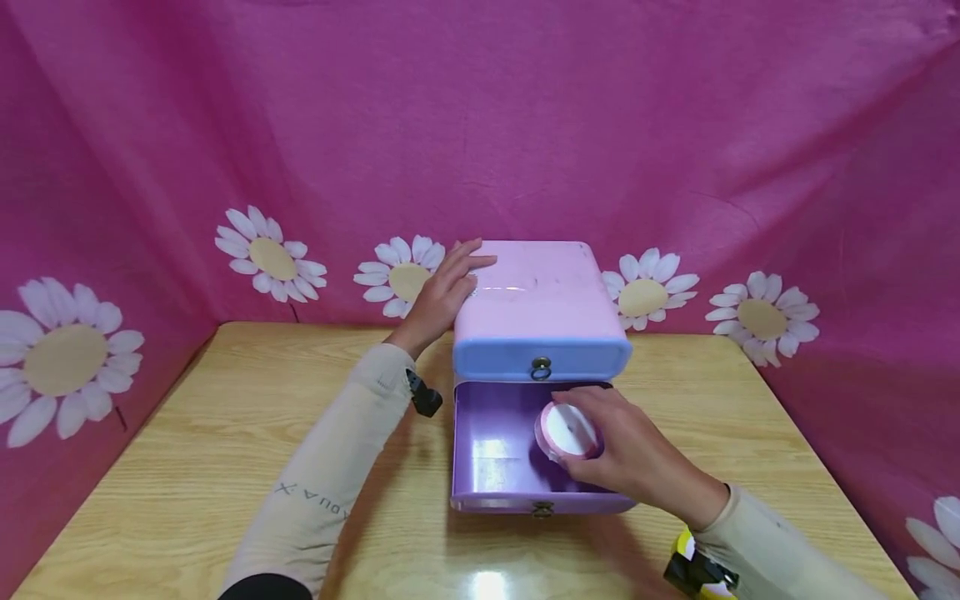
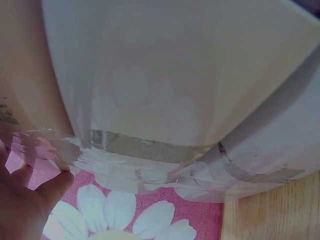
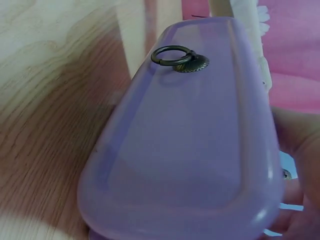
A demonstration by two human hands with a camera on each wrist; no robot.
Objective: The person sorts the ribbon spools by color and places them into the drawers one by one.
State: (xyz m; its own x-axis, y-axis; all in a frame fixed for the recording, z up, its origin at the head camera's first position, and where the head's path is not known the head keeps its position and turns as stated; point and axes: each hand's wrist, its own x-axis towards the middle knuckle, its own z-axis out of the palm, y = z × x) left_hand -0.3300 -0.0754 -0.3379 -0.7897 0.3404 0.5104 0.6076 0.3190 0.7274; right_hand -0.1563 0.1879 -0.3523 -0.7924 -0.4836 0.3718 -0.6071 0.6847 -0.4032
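A small drawer cabinet point(image 1: 536, 292) with a pink top stands at the middle of the table, its blue upper drawer point(image 1: 495, 360) closed. Below it, the purple lower drawer point(image 1: 487, 433) is pulled out. My right hand point(image 1: 626, 454) pinches a round pink and white roll point(image 1: 568, 429) by its edge, over the drawer's right part. On the cabinet's upper left edge rests my left hand point(image 1: 442, 296), fingers extended over the top. The left wrist view has clear tape point(image 2: 140, 172) along the cabinet's side, near the left hand point(image 2: 30, 200). The drawer front point(image 3: 185, 140) hides most of the right hand point(image 3: 302, 165).
The wooden table point(image 1: 300, 417) extends to both sides of the cabinet. Pink cloth point(image 1: 450, 125) with printed daisies hangs behind and at the sides. Small ring pulls sit on both drawers, such as the lower ring pull point(image 3: 175, 56).
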